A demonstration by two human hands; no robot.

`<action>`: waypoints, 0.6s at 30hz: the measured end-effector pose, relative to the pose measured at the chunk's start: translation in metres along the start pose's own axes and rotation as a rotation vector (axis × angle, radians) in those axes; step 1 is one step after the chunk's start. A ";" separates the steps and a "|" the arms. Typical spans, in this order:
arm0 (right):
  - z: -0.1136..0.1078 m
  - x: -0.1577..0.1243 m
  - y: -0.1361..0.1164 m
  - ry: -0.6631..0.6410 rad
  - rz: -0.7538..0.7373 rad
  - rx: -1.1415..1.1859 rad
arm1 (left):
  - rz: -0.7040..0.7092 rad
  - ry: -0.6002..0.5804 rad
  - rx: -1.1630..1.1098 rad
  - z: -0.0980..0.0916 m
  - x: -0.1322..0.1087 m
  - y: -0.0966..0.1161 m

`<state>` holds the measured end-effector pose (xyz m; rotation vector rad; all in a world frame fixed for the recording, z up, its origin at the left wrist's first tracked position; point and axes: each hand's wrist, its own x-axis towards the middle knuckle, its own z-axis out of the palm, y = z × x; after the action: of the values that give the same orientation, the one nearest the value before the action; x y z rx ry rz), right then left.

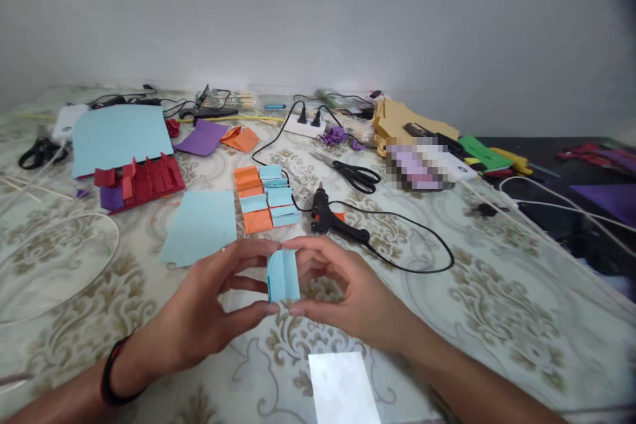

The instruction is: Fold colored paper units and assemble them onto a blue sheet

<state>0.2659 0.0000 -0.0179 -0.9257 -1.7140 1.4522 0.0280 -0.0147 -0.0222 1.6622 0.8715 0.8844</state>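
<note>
Between my two hands is a small piece of folded light blue paper (283, 275), held above the patterned tablecloth. My left hand (213, 298) pinches its left side, fingers at the top edge and thumb at the bottom. On the other side my right hand (342, 285) grips it the same way. Just beyond lie rows of folded orange and light blue paper pieces (257, 220). A black hot glue gun (334, 220) rests behind my right hand, and a light blue paper sheet (201, 225) is beyond my left.
Black scissors (355, 175) lie past the glue gun, whose cord loops to the right. Red folded paper pieces (149, 184) and a large light blue sheet (122, 136) are at the left. A white power strip (301, 126) stands at the back. A white rectangle (342, 387) lies nearest me.
</note>
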 end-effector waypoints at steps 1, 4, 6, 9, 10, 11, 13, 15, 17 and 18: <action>0.000 0.000 0.000 0.000 0.000 -0.005 | 0.006 -0.001 0.008 0.000 0.000 -0.001; 0.001 0.000 0.000 -0.007 -0.002 -0.017 | 0.037 -0.007 0.015 -0.002 -0.002 -0.002; 0.001 0.000 0.001 -0.003 -0.002 -0.030 | 0.054 -0.015 0.011 -0.004 -0.003 -0.001; 0.000 0.000 0.001 -0.001 -0.008 -0.071 | 0.034 -0.007 0.078 -0.007 -0.003 0.001; 0.000 0.001 0.001 -0.009 -0.008 -0.098 | 0.020 0.006 0.101 -0.008 -0.002 0.001; -0.001 0.001 0.001 -0.018 -0.006 -0.127 | 0.004 0.018 0.108 -0.008 -0.002 0.001; -0.001 0.000 0.001 -0.040 -0.003 -0.175 | -0.023 0.031 0.059 -0.008 0.000 -0.001; -0.001 0.000 0.002 -0.051 -0.014 -0.184 | -0.060 0.031 -0.028 -0.006 0.001 -0.003; -0.001 -0.001 0.002 -0.044 -0.031 -0.160 | -0.087 0.042 -0.107 -0.005 0.001 -0.004; -0.001 -0.001 0.003 -0.039 -0.034 -0.146 | -0.090 0.051 -0.141 -0.004 0.002 -0.004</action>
<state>0.2673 -0.0003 -0.0205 -0.9454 -1.8759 1.3459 0.0243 -0.0105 -0.0250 1.4733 0.8909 0.9090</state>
